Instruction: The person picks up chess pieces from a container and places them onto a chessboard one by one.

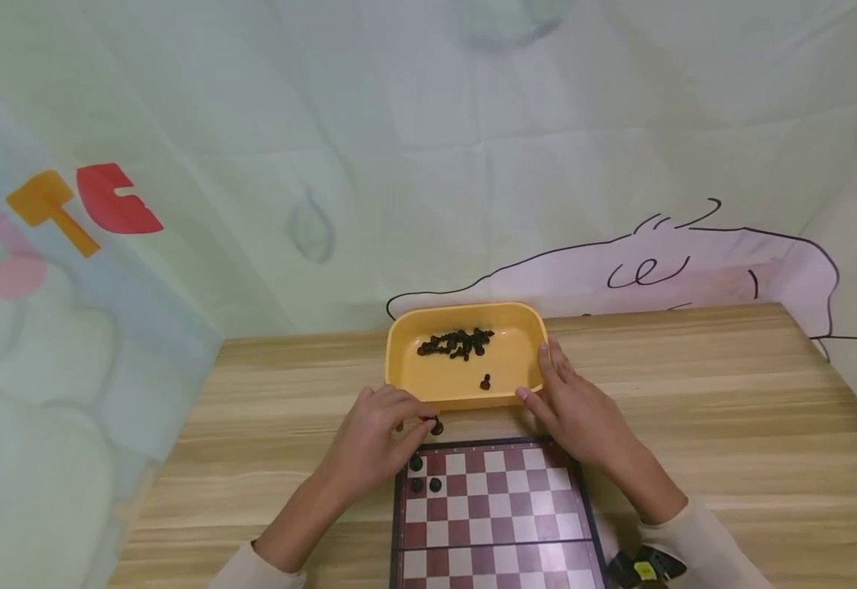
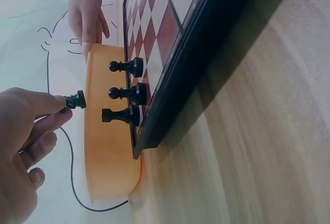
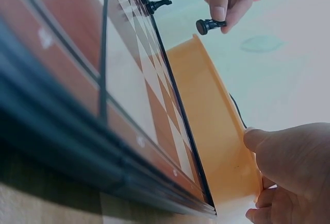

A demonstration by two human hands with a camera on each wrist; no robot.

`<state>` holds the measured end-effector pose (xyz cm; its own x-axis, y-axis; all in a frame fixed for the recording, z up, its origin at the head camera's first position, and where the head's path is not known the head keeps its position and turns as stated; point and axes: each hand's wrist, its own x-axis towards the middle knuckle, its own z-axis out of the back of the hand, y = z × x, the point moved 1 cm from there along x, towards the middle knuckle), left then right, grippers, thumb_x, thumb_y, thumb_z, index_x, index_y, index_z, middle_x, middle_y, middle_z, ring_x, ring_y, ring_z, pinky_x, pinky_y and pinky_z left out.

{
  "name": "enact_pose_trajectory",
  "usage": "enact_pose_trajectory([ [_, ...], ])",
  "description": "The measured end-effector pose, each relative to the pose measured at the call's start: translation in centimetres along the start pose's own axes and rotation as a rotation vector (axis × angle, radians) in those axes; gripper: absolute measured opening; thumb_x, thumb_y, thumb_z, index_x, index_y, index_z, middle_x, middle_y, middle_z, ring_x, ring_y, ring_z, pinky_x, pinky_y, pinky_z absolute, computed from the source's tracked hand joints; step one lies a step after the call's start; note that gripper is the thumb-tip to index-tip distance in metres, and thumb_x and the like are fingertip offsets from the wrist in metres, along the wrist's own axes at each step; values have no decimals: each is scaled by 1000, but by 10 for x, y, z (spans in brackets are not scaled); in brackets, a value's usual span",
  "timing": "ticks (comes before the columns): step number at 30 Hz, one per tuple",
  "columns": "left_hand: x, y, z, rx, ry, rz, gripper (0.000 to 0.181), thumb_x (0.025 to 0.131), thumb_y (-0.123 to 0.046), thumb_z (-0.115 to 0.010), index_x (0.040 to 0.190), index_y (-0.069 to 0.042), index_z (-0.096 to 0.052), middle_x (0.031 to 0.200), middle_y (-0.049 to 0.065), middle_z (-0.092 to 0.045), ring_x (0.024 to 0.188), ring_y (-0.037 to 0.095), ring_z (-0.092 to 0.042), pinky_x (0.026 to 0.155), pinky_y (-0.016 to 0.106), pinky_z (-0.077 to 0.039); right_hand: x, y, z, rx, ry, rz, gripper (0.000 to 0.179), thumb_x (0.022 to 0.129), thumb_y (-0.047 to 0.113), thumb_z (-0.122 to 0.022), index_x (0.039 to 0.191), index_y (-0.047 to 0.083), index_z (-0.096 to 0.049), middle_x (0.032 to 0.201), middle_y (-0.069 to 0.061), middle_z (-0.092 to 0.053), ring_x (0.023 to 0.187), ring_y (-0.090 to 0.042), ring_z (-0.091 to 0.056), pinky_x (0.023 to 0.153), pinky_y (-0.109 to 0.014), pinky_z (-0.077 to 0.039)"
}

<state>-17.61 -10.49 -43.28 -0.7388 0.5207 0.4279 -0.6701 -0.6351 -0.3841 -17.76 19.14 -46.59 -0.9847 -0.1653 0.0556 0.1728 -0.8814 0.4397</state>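
My left hand (image 1: pixel 376 438) pinches a small black chess piece (image 2: pixel 76 100) between thumb and fingers, base outward, above the far left corner of the checkered chessboard (image 1: pixel 478 507). Its top is hidden by the fingertips. Three black pieces stand upright at that corner: a rook (image 2: pixel 121 115) and two pawns, one pawn (image 2: pixel 129 94) beside the rook and another pawn (image 2: pixel 126 67) past it. My right hand (image 1: pixel 583 417) grips the near right corner of the yellow tray (image 1: pixel 465 402), thumb at the rim and fingers along the side.
Inside the tray lie a heap of black chess pieces (image 1: pixel 457 343) and one separate black piece (image 1: pixel 485 383). Behind the wooden table (image 1: pixel 730 409) hangs a printed cloth backdrop (image 1: pixel 399 164). A black device with a yellow patch (image 1: pixel 645 570) sits by the right wrist.
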Motion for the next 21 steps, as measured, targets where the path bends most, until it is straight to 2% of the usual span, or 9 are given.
enact_pose_trajectory([
  [6, -4, -2, -2, -2, 27, 4, 11, 89, -16, -88, 99, -19, -84, 87, -12, -77, 74, 11, -57, 68, 22, -36, 0, 1, 1, -6, -3, 8, 84, 112, 53, -46, 166, -4, -17, 176, -24, -11, 159, -44, -28, 124, -63, -38],
  [12, -10, -1, -5, 21, 17, -18, 13, 87, -17, -89, 97, -20, -83, 88, -12, -77, 74, 10, -58, 67, 19, -34, 1, 1, -1, -11, -5, 7, 83, 112, 52, -47, 166, -4, -17, 176, -24, -10, 158, -44, -30, 123, -63, -39],
  [17, -14, -1, -7, 24, 2, -40, 15, 85, -15, -91, 94, -22, -82, 89, -13, -76, 83, 5, -61, 68, 19, -34, 1, 1, -2, -10, -10, 11, 83, 112, 50, -48, 166, -4, -17, 175, -25, -11, 157, -45, -31, 123, -63, -40],
  [21, -15, -3, -9, 12, 12, -33, 15, 85, -15, -91, 94, -21, -82, 89, -13, -76, 88, 3, -62, 70, 20, -35, 0, 0, -1, -10, -10, 7, 84, 112, 54, -46, 167, -3, -16, 176, -24, -10, 158, -44, -30, 123, -63, -39],
])
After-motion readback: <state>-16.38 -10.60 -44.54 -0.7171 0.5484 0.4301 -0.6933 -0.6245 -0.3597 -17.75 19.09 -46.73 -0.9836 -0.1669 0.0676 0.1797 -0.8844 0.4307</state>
